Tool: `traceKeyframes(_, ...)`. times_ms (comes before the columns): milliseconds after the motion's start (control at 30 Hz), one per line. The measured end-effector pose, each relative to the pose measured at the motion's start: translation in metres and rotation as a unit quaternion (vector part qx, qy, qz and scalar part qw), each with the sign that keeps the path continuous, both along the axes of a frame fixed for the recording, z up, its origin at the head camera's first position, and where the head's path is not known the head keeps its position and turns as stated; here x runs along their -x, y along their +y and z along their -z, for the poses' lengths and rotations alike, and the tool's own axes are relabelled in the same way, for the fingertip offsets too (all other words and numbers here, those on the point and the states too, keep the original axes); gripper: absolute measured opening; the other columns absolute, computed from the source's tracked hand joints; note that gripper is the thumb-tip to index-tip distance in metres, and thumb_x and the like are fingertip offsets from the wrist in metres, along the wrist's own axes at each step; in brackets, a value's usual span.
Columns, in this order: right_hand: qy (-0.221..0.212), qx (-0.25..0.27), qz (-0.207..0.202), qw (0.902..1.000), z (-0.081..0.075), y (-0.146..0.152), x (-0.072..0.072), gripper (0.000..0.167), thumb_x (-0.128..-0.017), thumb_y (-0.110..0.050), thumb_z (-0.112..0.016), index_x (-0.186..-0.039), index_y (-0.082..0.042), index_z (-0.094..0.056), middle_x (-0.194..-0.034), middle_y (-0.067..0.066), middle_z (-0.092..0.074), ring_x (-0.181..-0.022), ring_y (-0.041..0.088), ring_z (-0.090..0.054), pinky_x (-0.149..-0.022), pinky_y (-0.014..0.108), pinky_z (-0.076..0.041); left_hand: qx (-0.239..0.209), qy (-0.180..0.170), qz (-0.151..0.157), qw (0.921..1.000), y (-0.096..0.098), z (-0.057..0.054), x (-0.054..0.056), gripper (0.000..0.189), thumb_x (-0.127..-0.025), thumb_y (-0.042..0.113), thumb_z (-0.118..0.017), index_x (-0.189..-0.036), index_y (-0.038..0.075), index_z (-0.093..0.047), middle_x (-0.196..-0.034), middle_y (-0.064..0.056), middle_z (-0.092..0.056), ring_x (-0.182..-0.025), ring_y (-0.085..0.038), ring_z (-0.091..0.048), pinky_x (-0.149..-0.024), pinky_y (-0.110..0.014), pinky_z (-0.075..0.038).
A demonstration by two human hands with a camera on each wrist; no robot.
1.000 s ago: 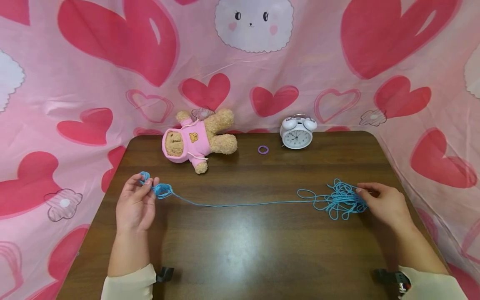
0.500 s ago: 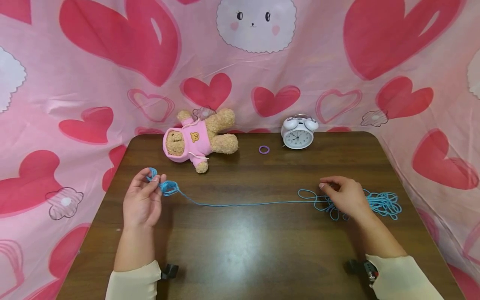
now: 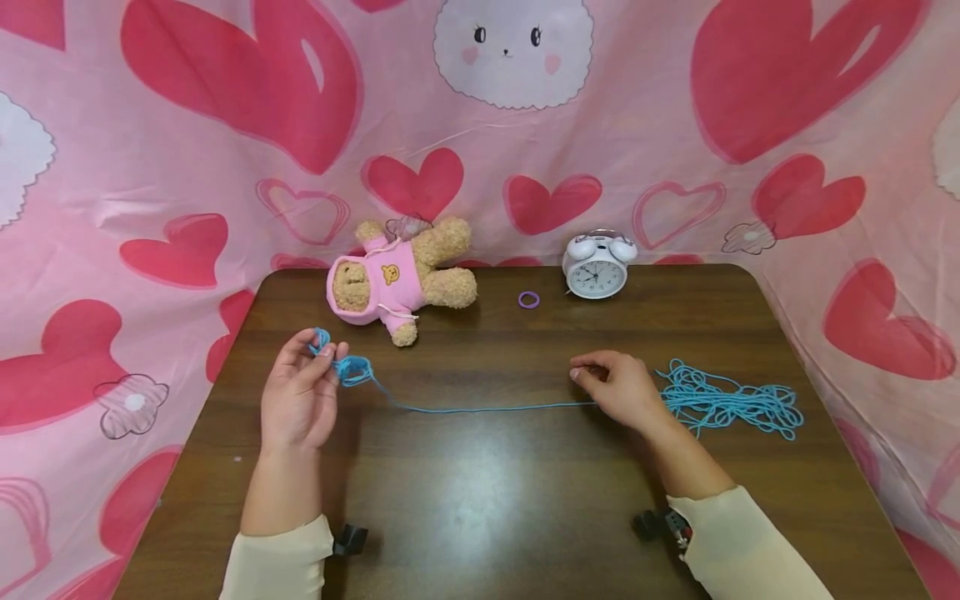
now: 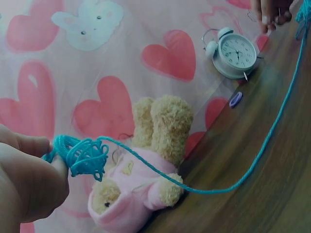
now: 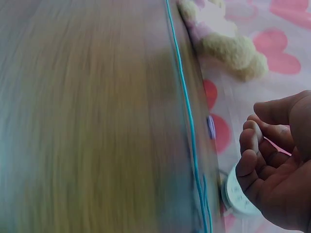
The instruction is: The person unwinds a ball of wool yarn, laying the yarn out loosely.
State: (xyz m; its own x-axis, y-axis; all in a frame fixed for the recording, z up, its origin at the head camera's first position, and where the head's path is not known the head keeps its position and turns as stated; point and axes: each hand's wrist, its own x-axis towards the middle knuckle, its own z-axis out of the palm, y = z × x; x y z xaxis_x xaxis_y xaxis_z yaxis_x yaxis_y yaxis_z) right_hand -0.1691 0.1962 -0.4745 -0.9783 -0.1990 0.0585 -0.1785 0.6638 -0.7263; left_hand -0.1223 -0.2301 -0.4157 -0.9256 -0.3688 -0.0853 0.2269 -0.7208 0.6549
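Note:
My left hand is raised over the left side of the table, its thumb and fingers pinching a small wound bundle of blue yarn. From that bundle one strand drops to the wood and runs right, passing under my right hand. The right hand hovers above the strand with loosely bent fingers and holds nothing; in the right wrist view a gap shows between thumb and fingers. To its right lies a loose looped heap of the same yarn, partly hidden by the hand.
A teddy bear in a pink hoodie lies on its back at the rear left. A purple ring-shaped band and a white twin-bell alarm clock are along the back edge. Pink heart-printed cloth surrounds the brown table.
My right hand has left the yarn heap and moved left along the strand, uncovering the heap. My left hand has shifted slightly right and up with its bundle.

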Motion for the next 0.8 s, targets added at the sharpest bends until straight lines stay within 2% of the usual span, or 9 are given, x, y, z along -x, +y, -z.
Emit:
traceKeyframes(167,0.001,0.009,-0.041,0.9991,0.003,-0.028,0.001,0.020,-0.094,-0.020,-0.075,-0.110,-0.008,-0.079,-0.096,0.001,-0.075,-0.078,0.012,-0.063,-0.069,0.030,-0.051,0.006,0.006,0.002,1.0000,0.007,-0.005,0.003,0.030,-0.096,-0.023,-0.050,-0.109,-0.001,-0.065,-0.100,-0.011,-0.057,-0.086,-0.022,-0.064,-0.090,-0.036,-0.060)
traceKeyframes(500,0.006,0.024,-0.119,0.9926,0.007,-0.083,-0.001,0.018,-0.091,-0.016,-0.076,-0.107,-0.008,-0.079,-0.086,-0.005,-0.069,-0.073,0.005,-0.060,-0.067,0.025,-0.050,0.006,0.020,0.013,0.9997,0.019,-0.018,0.008,0.029,-0.096,-0.023,-0.051,-0.106,0.000,-0.065,-0.100,-0.011,-0.058,-0.087,-0.022,-0.065,-0.092,-0.036,-0.060)
traceKeyframes(800,-0.009,0.036,-0.162,0.9861,0.010,-0.127,-0.002,0.018,-0.091,-0.017,-0.078,-0.107,-0.008,-0.078,-0.088,-0.005,-0.070,-0.072,0.004,-0.060,-0.067,0.024,-0.051,0.007,0.036,0.032,0.9988,0.023,-0.021,0.008,0.027,-0.096,-0.022,-0.051,-0.105,0.000,-0.064,-0.100,-0.011,-0.057,-0.093,-0.021,-0.067,-0.092,-0.034,-0.059)
